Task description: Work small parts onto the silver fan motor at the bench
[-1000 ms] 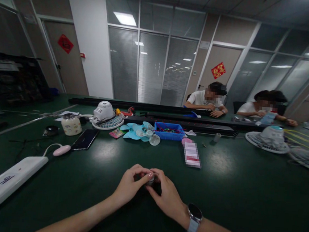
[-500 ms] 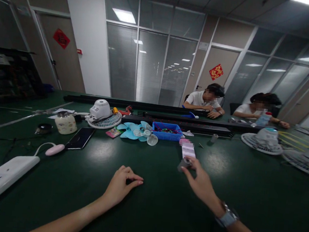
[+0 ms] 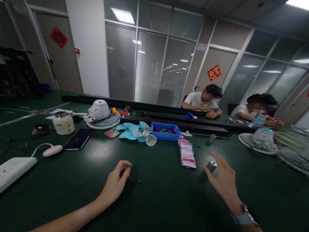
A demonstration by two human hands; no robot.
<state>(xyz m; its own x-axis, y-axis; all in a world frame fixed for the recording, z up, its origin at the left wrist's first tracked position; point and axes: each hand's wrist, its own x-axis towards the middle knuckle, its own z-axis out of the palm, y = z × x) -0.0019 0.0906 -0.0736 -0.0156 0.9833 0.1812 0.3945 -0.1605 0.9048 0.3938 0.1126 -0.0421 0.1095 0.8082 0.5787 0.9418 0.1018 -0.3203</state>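
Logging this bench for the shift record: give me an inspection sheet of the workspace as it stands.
Surface: dark green table, glossy.
Job's things: small metal cylinder upright; tiny dark part lying loose.
Clutter: phone, jar, white fan housing, blue fan blade, blue tray.
Hands: left hand curled, fingers pinched; right hand open beside the cylinder.
Cables: white cord.
Surroundings: two seated people, glass partitions.

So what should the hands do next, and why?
Probably the left hand should reach for the tiny dark speck lying loose on the green table just beside its fingertips. The right hand is open next to the small metal cylinder, which stands on the table, so that piece looks put down.
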